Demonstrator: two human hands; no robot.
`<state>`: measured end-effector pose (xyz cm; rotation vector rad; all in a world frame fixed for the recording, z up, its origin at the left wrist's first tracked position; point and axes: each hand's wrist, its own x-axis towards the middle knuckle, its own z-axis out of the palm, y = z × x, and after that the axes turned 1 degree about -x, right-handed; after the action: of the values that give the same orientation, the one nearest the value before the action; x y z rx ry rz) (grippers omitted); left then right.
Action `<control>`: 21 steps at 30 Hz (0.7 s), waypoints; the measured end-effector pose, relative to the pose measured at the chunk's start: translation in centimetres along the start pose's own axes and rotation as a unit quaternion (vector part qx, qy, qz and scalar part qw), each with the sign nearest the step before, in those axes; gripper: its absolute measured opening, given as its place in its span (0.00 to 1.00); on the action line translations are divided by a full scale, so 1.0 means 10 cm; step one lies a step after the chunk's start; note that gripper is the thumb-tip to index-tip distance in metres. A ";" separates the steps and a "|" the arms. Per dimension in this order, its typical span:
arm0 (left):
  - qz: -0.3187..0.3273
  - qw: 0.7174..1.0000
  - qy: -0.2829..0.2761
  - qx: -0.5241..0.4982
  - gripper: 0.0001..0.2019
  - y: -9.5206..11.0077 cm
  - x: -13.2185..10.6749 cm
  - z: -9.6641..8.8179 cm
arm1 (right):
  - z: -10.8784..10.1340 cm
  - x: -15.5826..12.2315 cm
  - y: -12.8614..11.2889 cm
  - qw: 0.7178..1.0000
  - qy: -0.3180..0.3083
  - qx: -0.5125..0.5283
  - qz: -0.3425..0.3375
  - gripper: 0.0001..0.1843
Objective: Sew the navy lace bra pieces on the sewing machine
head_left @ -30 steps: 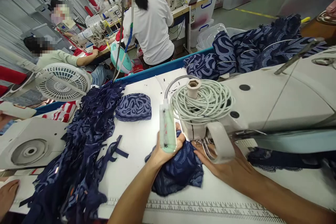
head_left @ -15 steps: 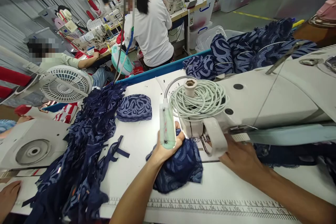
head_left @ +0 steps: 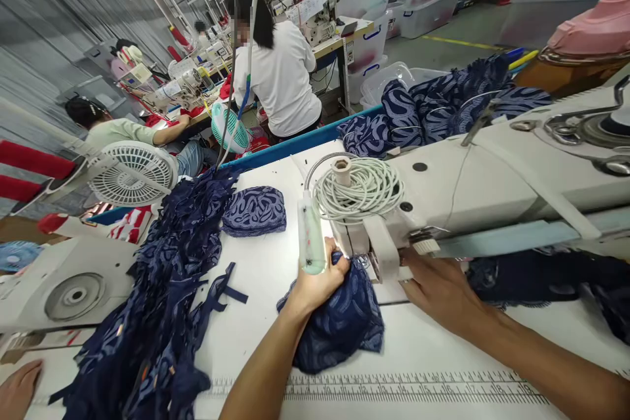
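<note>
My left hand [head_left: 317, 283] is closed on a bunched piece of navy lace fabric [head_left: 344, 321] lying on the white table [head_left: 433, 354], just left of the sewing machine's needle. My right hand [head_left: 440, 289] rests on the table under the arm of the white sewing machine [head_left: 492, 187], fingers reaching towards the needle area; its fingertips are hidden behind the machine's head. A pale green lamp [head_left: 311, 239] on a flexible neck stands above my left hand. A coil of white cable [head_left: 359, 187] sits on the machine's head.
A long heap of navy lace pieces [head_left: 162, 302] covers the table's left side, with a folded patterned piece [head_left: 254, 210] behind it. More navy fabric [head_left: 443, 105] is piled beyond the machine. A white fan [head_left: 130, 174] stands at the left. Other people sew at tables behind. Another person's hand [head_left: 17, 390] shows at the lower left.
My right hand has slid right and back, under the machine's arm. My left hand keeps its hold on the lace. The view has tilted upward.
</note>
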<state>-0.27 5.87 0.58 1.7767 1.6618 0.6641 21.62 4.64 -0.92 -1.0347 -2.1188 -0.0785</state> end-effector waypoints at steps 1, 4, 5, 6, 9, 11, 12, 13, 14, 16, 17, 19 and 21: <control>-0.001 1.000 0.001 0.001 0.02 -0.01 0.00 0.01 | 0.01 0.00 -0.02 1.000 0.000 0.000 -0.018 0.16; -0.003 1.000 0.006 -0.007 0.02 -0.03 0.00 0.03 | 0.02 0.00 -0.08 0.996 -0.043 -0.011 -0.079 0.16; -0.004 1.000 0.008 -0.011 0.02 -0.04 0.00 0.03 | 0.02 -0.01 -0.10 0.994 -0.061 -0.020 -0.092 0.18; -0.004 1.000 0.010 -0.016 0.02 -0.04 -0.01 0.03 | 0.02 -0.02 -0.11 0.992 -0.074 -0.030 -0.099 0.20; 0.000 0.999 0.013 -0.036 0.01 -0.02 -0.01 0.03 | 0.04 -0.05 -0.13 0.991 -0.085 -0.045 -0.096 0.22; 0.006 0.997 0.011 -0.071 0.03 -0.01 0.00 0.01 | 0.06 -0.06 -0.12 0.991 -0.092 -0.037 -0.087 0.22; 0.008 0.996 0.008 -0.090 0.04 0.00 0.00 0.01 | 0.07 -0.07 -0.11 0.991 -0.099 -0.034 -0.080 0.22; 0.009 0.994 0.006 -0.108 0.05 0.00 0.01 0.00 | 0.09 -0.07 -0.11 0.991 -0.106 -0.031 -0.074 0.23; 0.008 0.993 0.003 -0.121 0.06 0.00 0.02 -0.01 | 0.10 -0.07 -0.10 0.991 -0.110 -0.033 -0.070 0.23; 0.002 0.992 0.002 -0.127 0.06 -0.01 0.03 -0.01 | 0.12 -0.08 -0.09 0.990 -0.113 -0.040 -0.072 0.23; -0.002 0.992 0.002 -0.127 0.06 -0.02 0.04 -0.02 | 0.13 -0.08 -0.08 0.990 -0.112 -0.045 -0.076 0.23; -0.008 0.992 0.005 -0.123 0.07 -0.02 0.05 -0.02 | 0.14 -0.09 -0.08 0.990 -0.107 -0.052 -0.082 0.23; -0.011 0.994 0.009 -0.111 0.07 -0.02 0.05 -0.02 | 0.13 -0.10 -0.08 0.990 -0.099 -0.056 -0.083 0.23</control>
<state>-0.49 6.44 0.57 1.5968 1.5525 0.8231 20.59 3.94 -2.28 -0.9617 -2.4034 -0.1833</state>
